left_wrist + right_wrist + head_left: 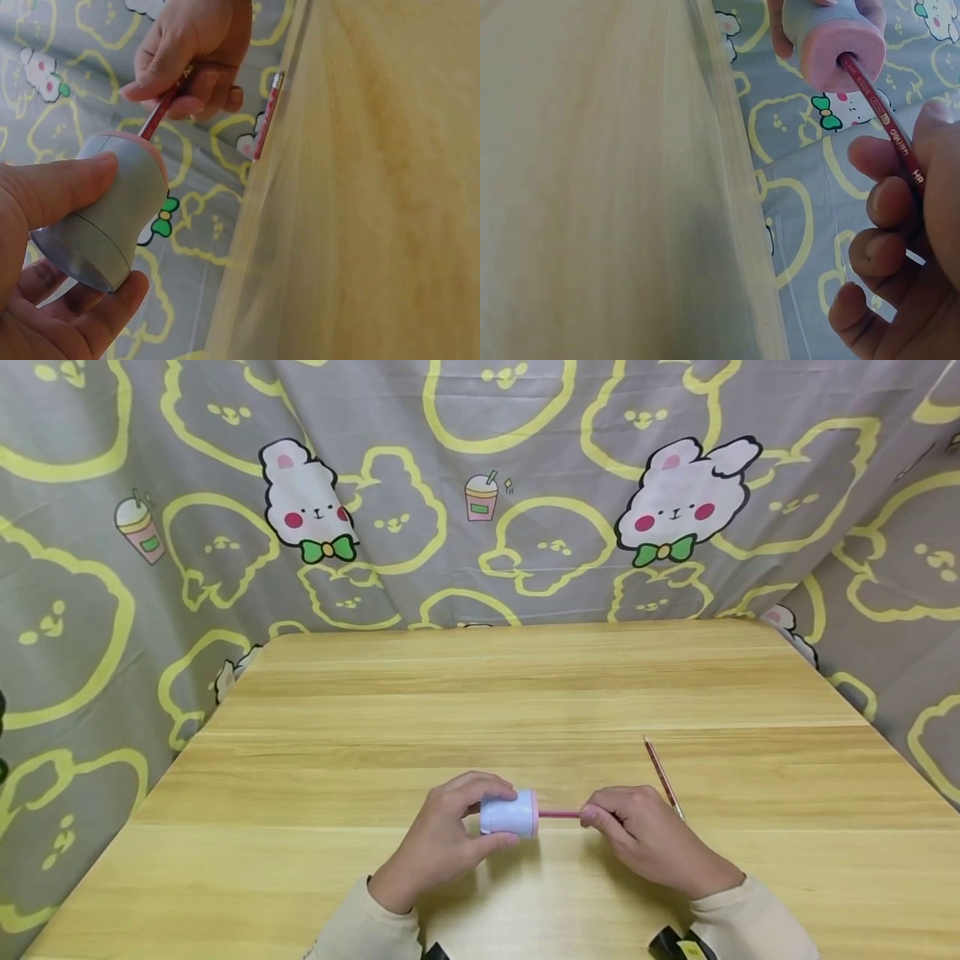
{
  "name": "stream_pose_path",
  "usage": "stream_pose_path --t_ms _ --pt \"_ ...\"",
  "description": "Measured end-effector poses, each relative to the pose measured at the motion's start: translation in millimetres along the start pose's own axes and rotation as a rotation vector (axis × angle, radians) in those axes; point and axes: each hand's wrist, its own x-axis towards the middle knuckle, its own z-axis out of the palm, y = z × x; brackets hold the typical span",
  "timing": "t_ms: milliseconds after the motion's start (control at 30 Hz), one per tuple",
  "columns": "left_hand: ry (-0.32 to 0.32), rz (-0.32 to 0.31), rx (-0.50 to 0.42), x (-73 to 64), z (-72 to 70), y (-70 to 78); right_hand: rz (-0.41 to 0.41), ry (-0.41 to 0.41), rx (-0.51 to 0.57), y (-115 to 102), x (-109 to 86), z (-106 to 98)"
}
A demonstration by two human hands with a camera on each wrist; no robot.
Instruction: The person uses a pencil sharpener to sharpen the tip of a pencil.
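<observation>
My left hand grips a pale blue pencil sharpener around its body, thumb on one side and fingers on the other. The sharpener lies sideways in the grip, its pink end facing my right hand. A dark red pencil has one end inside the hole at the centre of that pink face. My right hand pinches the pencil's other end between thumb and forefinger, the remaining fingers loosely bent. In the left wrist view the sharpener's wider base shows near my lower fingers.
A second red pencil lies on the wooden table, just beyond my right hand. Behind and beside the table hangs a grey curtain with yellow cartoon outlines. Black devices show near the wrists at the bottom edge.
</observation>
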Motion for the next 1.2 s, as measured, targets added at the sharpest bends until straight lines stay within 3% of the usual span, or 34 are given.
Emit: stream_pose_path --t_ms 200,600,933,1200 --pt "0.008 0.012 0.011 -0.3 -0.4 -0.6 0.073 -0.052 0.065 -3.5 -0.3 -1.6" --pt "0.000 0.000 0.006 -1.1 -0.2 0.4 -0.007 0.007 -0.008 -1.0 0.0 0.1" --pt "0.007 0.017 0.007 -1.1 -0.6 -0.4 0.063 -0.030 0.079 -3.4 -1.0 -0.5" --pt "0.005 0.008 0.003 -0.7 -0.2 0.2 -0.015 0.009 0.041 -1.5 0.1 0.6"
